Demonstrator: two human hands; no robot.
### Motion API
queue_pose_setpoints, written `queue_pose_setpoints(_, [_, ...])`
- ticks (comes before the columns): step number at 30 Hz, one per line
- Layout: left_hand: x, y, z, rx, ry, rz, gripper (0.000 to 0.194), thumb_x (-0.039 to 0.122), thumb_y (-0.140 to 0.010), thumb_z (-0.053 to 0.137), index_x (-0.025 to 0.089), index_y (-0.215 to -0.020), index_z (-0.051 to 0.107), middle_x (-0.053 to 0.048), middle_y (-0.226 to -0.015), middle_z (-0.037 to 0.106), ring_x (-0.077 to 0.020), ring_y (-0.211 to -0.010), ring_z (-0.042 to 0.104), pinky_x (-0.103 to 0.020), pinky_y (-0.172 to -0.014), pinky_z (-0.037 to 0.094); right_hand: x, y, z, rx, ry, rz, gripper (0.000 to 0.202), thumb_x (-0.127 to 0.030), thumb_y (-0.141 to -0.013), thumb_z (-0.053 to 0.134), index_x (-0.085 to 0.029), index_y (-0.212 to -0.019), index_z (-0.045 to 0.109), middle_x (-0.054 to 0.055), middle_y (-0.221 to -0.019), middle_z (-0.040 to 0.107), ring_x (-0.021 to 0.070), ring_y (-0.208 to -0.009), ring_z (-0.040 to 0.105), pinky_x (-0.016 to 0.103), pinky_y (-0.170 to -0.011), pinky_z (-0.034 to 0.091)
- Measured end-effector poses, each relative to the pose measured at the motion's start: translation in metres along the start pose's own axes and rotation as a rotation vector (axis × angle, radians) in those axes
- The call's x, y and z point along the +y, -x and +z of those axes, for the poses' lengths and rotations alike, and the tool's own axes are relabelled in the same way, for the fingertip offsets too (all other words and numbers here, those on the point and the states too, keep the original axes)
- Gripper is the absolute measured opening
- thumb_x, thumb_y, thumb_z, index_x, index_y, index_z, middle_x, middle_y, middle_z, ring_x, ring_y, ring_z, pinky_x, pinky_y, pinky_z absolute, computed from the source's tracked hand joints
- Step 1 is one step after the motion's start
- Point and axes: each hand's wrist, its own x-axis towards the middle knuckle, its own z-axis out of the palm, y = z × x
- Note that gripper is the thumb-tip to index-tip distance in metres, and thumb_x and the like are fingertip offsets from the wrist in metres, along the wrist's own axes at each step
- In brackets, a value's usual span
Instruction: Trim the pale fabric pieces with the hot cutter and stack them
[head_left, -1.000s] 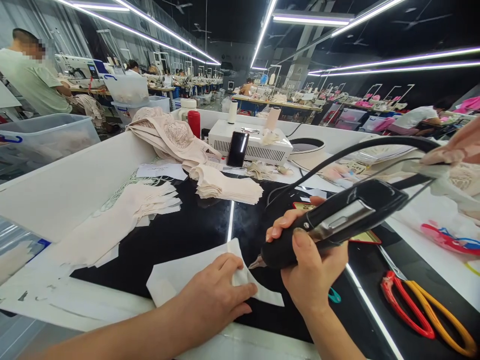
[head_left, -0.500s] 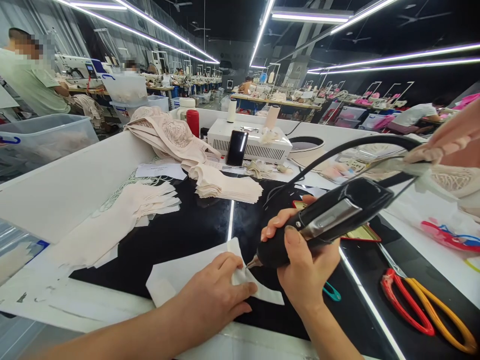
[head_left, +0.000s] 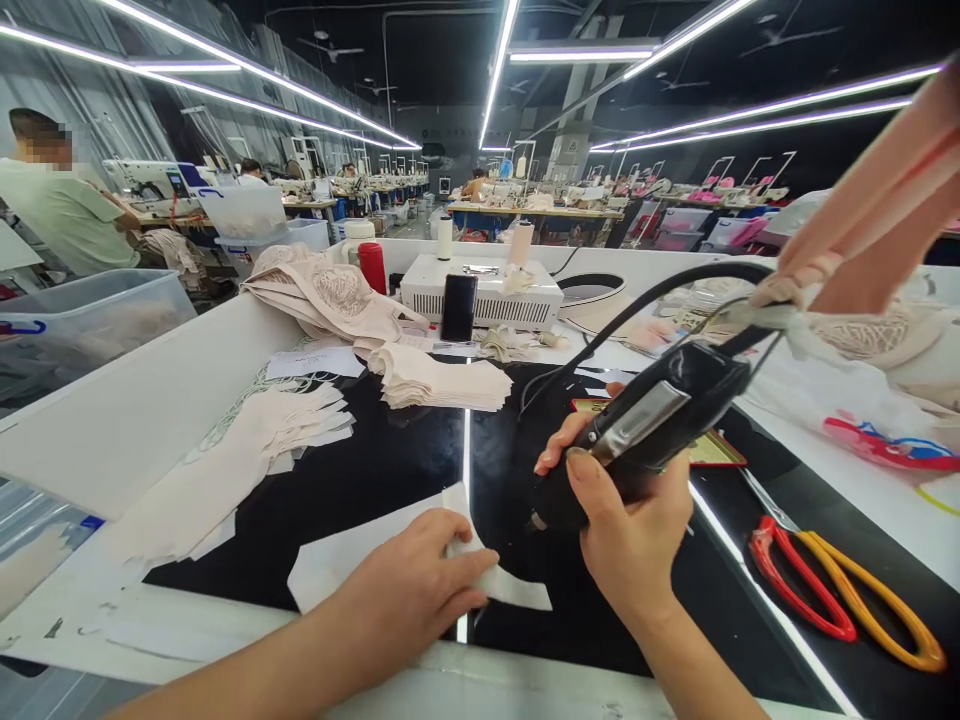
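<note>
My left hand (head_left: 431,580) rests on a white fabric piece (head_left: 345,545), its thumb and fingers closed on a small folded part. The piece lies on the black tabletop (head_left: 420,455) near the front edge. To the right, my right hand (head_left: 637,520) is wrapped round a black handheld tool (head_left: 645,420) with a metal plate on its side. The tool's tip points down and left, apart from the fabric. A black cable runs from its rear, where a pinkish strip (head_left: 862,210) is tied.
Red-and-orange scissors (head_left: 814,580) lie at the right. Fabric stacks (head_left: 442,380) lie at the back and left. Behind them are a phone (head_left: 458,308), a white vented box (head_left: 495,295) and a red bottle (head_left: 372,268). A person (head_left: 64,205) is at the far left.
The tool in my right hand has moved off the fabric, its tip now apart from it. My left hand still holds the piece. The view has shifted slightly.
</note>
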Motion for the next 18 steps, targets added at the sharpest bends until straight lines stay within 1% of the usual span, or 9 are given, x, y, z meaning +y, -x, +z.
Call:
queue_pose_setpoints(5, [-0.015, -0.016, -0.016, -0.015, -0.014, -0.018, 0.027, 0.006, -0.107, 0.052, 0.018, -0.122, 0.070, -0.008, -0.121, 0.068, -0.0230, -0.109, 0.068, -0.037, -0.095, 0.061, -0.001, -0.007, -0.017, -0.010, 0.235, -0.020, 0.035, -0.040, -0.089, 0.085, -0.028, -0.112, 0.062, 0.001, -0.104, 0.073, 0.0200, -0.081, 0.070, 0.040, -0.081, 0.060])
queue_pose_setpoints(8, [-0.022, -0.029, -0.021, -0.078, 0.012, 0.006, 0.020, 0.009, -0.107, 0.057, 0.019, -0.119, 0.070, -0.007, -0.120, 0.069, -0.0234, -0.115, 0.067, -0.038, -0.103, 0.057, 0.000, -0.005, -0.025, 0.030, 0.328, -0.013, 0.049, -0.041, -0.089, 0.084, -0.028, -0.129, 0.061, 0.006, -0.126, 0.070, 0.0247, -0.109, 0.070, 0.042, -0.095, 0.057])
queue_pose_setpoints(10, [-0.024, -0.034, -0.021, -0.122, 0.037, 0.017, 0.013, 0.013, -0.105, 0.066, 0.019, -0.116, 0.070, -0.007, -0.124, 0.069, -0.0242, -0.119, 0.066, -0.037, -0.106, 0.056, 0.001, -0.001, -0.033, 0.139, 0.326, -0.118, 0.059, -0.034, -0.088, 0.085, -0.029, -0.140, 0.058, 0.007, -0.133, 0.066, 0.0250, -0.121, 0.066, 0.042, -0.102, 0.054])
queue_pose_setpoints(12, [-0.025, -0.036, -0.020, -0.146, 0.061, 0.024, 0.009, 0.015, -0.102, 0.072, 0.020, -0.109, 0.069, -0.007, -0.126, 0.067, -0.0240, -0.119, 0.065, -0.035, -0.104, 0.055, 0.001, 0.008, -0.043, 0.267, 0.317, -0.255, 0.055, -0.026, -0.086, 0.085, -0.029, -0.136, 0.062, 0.005, -0.124, 0.066, 0.0223, -0.114, 0.067, 0.040, -0.102, 0.054])
queue_pose_setpoints(13, [-0.025, -0.036, -0.019, -0.152, 0.075, 0.029, 0.007, 0.016, -0.102, 0.073, 0.020, -0.105, 0.068, -0.006, -0.126, 0.067, -0.0234, -0.119, 0.065, -0.033, -0.102, 0.055, 0.001, 0.014, -0.049, 0.288, 0.322, -0.304, 0.047, -0.022, -0.085, 0.085, -0.028, -0.128, 0.066, 0.004, -0.114, 0.067, 0.0200, -0.103, 0.068, 0.038, -0.099, 0.055])
queue_pose_setpoints(15, [-0.024, -0.036, -0.016, -0.156, 0.085, 0.038, 0.008, 0.015, -0.103, 0.070, 0.020, -0.099, 0.065, -0.005, -0.125, 0.067, -0.0217, -0.117, 0.065, -0.030, -0.099, 0.054, 0.001, 0.026, -0.060, 0.186, 0.425, -0.310, 0.025, -0.020, -0.089, 0.080, -0.026, -0.112, 0.071, 0.002, -0.099, 0.070, 0.0179, -0.093, 0.069, 0.029, -0.090, 0.056])
queue_pose_setpoints(16, [-0.025, -0.037, -0.016, -0.157, 0.071, 0.042, 0.010, 0.014, -0.104, 0.068, 0.020, -0.097, 0.064, -0.005, -0.123, 0.068, -0.0215, -0.115, 0.066, -0.030, -0.098, 0.053, 0.002, 0.032, -0.064, 0.077, 0.489, -0.329, 0.017, -0.019, -0.092, 0.075, -0.027, -0.107, 0.072, 0.001, -0.093, 0.071, 0.0165, -0.085, 0.070, 0.026, -0.083, 0.057])
queue_pose_setpoints(17, [-0.025, -0.038, -0.016, -0.162, 0.047, 0.038, 0.011, 0.013, -0.104, 0.066, 0.019, -0.096, 0.062, -0.006, -0.119, 0.069, -0.0215, -0.112, 0.066, -0.030, -0.097, 0.053, 0.005, 0.037, -0.067, -0.109, 0.549, -0.332, 0.015, -0.018, -0.095, 0.072, -0.028, -0.106, 0.072, 0.001, -0.091, 0.073, 0.0163, -0.082, 0.072, 0.024, -0.079, 0.059])
queue_pose_setpoints(18, [-0.026, -0.039, -0.017, -0.163, 0.018, 0.018, 0.011, 0.013, -0.104, 0.065, 0.019, -0.096, 0.061, -0.005, -0.114, 0.070, -0.0215, -0.108, 0.066, -0.030, -0.095, 0.052, 0.009, 0.041, -0.067, -0.208, 0.561, -0.356, 0.015, -0.018, -0.097, 0.068, -0.028, -0.108, 0.072, 0.001, -0.092, 0.076, 0.0166, -0.081, 0.074, 0.024, -0.078, 0.060])
